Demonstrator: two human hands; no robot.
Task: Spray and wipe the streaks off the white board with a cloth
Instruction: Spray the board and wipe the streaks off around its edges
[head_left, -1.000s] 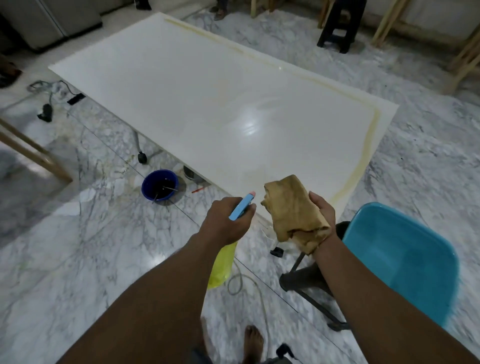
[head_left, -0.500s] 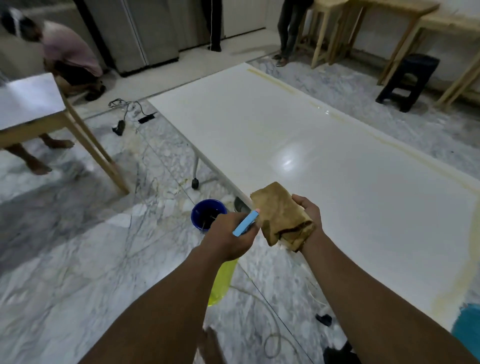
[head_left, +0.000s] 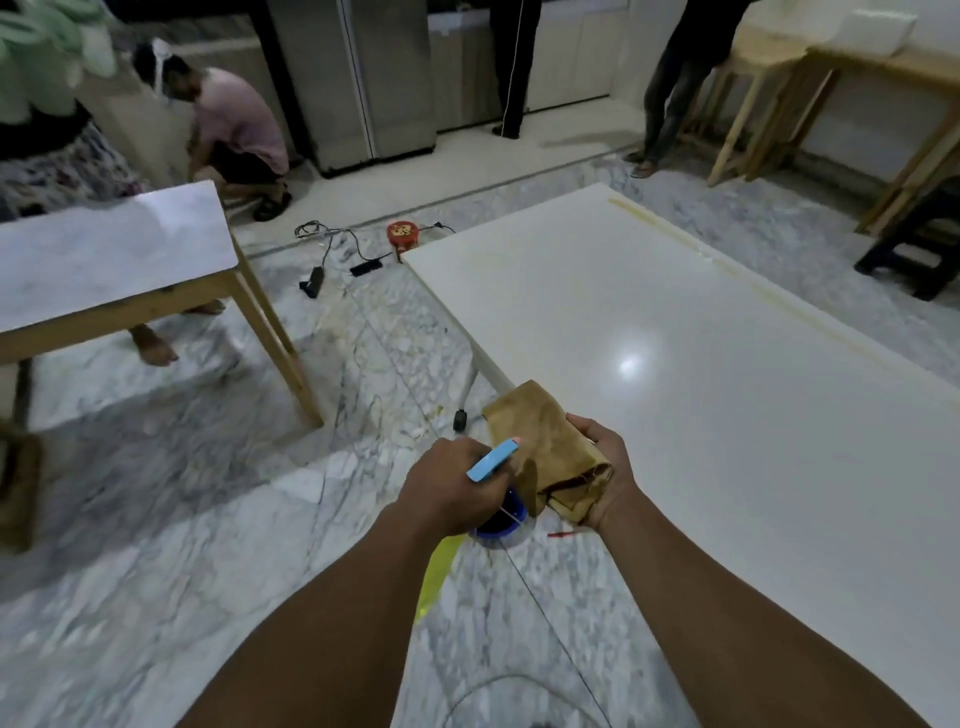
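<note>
The left hand (head_left: 451, 488) curls its fingers round a spray bottle (head_left: 492, 460), with yellow liquid in the body below. The right hand (head_left: 609, 470) grips a folded tan cloth (head_left: 548, 444) at the white board's (head_left: 675, 374) near left edge. The board is glossy, with a yellowish streak (head_left: 779, 297) along its far edge. A blue bowl (head_left: 503, 517) sits on the floor; I cannot tell what it holds.

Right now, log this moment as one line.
left hand: grips spray bottle | right hand: holds cloth | white board: edge streak present
</note>
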